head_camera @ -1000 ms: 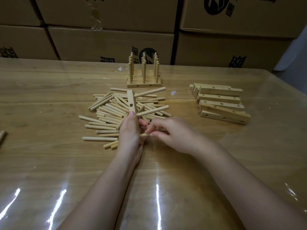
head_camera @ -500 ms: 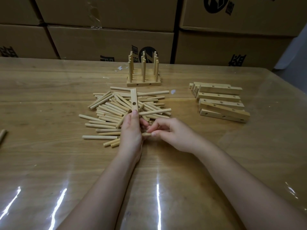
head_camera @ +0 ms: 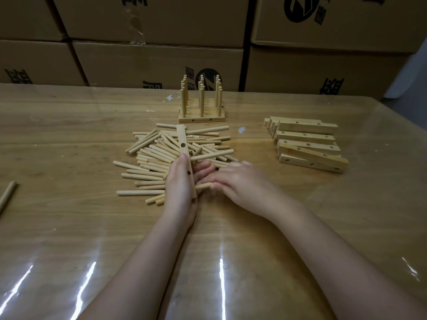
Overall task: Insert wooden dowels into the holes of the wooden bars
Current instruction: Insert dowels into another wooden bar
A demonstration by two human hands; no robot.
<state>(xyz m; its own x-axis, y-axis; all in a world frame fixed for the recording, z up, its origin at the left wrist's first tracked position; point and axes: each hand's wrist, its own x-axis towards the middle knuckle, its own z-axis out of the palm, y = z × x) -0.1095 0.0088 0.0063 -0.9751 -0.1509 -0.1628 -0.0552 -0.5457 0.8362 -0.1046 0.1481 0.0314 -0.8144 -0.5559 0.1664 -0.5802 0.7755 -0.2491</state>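
Observation:
My left hand (head_camera: 180,188) grips a wooden bar (head_camera: 183,142) that points away from me over the dowel pile, its round holes facing right. One dowel (head_camera: 211,155) sticks out sideways from the bar's middle. My right hand (head_camera: 240,188) pinches a second dowel (head_camera: 203,186) and holds its end against the bar's near hole. A heap of loose dowels (head_camera: 152,155) lies behind and left of both hands. Finished bars with upright dowels (head_camera: 201,105) stand at the back. A stack of empty bars (head_camera: 307,144) lies to the right.
The wooden table (head_camera: 69,227) has a glossy clear cover. A stray dowel (head_camera: 8,195) lies at the far left edge. Cardboard boxes (head_camera: 157,63) form a wall behind the table.
My right hand has slid left toward the bar, pushing the near dowel further in. The bar and my left hand have stayed roughly in place.

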